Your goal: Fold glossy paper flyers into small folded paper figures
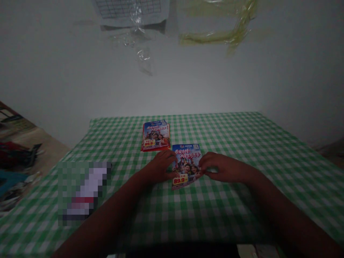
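Here, the right hand (221, 167) pinches the right edge of a flyer (186, 156), while the left hand (160, 167) touches its left edge, how firmly I cannot tell; light, even pressure should prevent creases. The flyer lies between the separated hands; beyond the left one, a stack of flyers (156, 136) rests on green-checked cloth (228, 132).

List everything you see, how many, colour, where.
Printed flyer: one, blue, red and white, between the hands
Flyer stack: one, same colours, farther left
Checked tablecloth: one, green-white, beneath both
Pixelated object: one, pale and red, left
Taped sheets: two, whitish, upper wall
Tape: several, clear and yellowish, there
Back wall: one, greyish, behind
Floor clutter: uncountable, red, blue, dark, far left
Dark shape: one, black, bottom edge
Left hand: one, bare, flyer's left edge
Right hand: one, bare, flyer's right edge
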Action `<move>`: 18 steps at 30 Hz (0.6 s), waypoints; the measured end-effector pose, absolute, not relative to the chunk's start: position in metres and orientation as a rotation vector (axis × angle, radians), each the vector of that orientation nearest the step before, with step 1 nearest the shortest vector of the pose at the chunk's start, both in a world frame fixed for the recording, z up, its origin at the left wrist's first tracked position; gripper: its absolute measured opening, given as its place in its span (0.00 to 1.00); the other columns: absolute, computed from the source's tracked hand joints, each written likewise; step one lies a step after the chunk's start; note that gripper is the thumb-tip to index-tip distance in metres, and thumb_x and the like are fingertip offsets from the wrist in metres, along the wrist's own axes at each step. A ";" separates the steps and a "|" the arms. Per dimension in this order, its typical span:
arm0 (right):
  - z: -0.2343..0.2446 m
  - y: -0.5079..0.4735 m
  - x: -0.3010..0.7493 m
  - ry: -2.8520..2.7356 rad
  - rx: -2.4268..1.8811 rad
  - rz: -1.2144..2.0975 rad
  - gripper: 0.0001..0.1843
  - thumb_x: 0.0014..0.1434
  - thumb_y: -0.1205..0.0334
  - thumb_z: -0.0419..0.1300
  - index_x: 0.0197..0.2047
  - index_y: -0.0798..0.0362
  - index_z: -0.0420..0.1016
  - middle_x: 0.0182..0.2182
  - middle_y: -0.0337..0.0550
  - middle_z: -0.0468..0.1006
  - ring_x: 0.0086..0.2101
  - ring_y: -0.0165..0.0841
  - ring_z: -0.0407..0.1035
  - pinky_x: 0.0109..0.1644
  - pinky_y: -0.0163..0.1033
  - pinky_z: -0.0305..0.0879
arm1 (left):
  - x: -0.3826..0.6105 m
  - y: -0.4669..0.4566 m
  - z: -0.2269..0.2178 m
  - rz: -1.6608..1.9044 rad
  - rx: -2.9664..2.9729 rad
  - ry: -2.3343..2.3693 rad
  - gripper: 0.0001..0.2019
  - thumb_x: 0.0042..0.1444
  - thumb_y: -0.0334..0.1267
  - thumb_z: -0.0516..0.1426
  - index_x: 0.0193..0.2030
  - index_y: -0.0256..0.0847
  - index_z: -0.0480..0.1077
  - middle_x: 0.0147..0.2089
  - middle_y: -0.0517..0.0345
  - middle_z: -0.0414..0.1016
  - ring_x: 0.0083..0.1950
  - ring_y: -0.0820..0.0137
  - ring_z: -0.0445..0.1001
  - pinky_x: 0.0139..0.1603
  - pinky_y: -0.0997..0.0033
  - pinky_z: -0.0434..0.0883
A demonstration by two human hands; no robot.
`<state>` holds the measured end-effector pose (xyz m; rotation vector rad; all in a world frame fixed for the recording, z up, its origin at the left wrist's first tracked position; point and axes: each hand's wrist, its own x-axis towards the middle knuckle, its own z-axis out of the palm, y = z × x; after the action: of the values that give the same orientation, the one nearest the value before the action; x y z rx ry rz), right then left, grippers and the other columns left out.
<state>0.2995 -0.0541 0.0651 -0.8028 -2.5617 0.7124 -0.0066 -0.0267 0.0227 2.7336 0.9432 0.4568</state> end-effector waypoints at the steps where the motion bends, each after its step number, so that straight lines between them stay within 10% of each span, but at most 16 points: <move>1: 0.065 -0.052 0.302 -2.541 -0.781 0.774 0.09 0.62 0.65 0.60 0.45 0.48 0.78 0.45 0.42 0.79 0.47 0.35 0.72 0.54 0.43 0.67 | -0.006 -0.027 0.022 0.458 2.733 0.948 0.23 0.54 0.49 0.64 0.54 0.42 0.67 0.59 0.48 0.67 0.61 0.56 0.64 0.63 0.52 0.63; 18: 0.055 -0.047 0.293 -2.454 -0.722 0.910 0.10 0.68 0.60 0.56 0.46 0.48 0.77 0.44 0.43 0.79 0.45 0.33 0.72 0.53 0.44 0.68 | 0.001 -0.041 0.026 0.328 2.797 0.979 0.36 0.50 0.59 0.64 0.62 0.41 0.65 0.64 0.44 0.64 0.65 0.49 0.60 0.65 0.46 0.57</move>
<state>0.2925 -0.0473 0.0553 -0.7220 -2.4542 0.9100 0.0009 -0.0413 0.0256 2.7968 0.9787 0.3284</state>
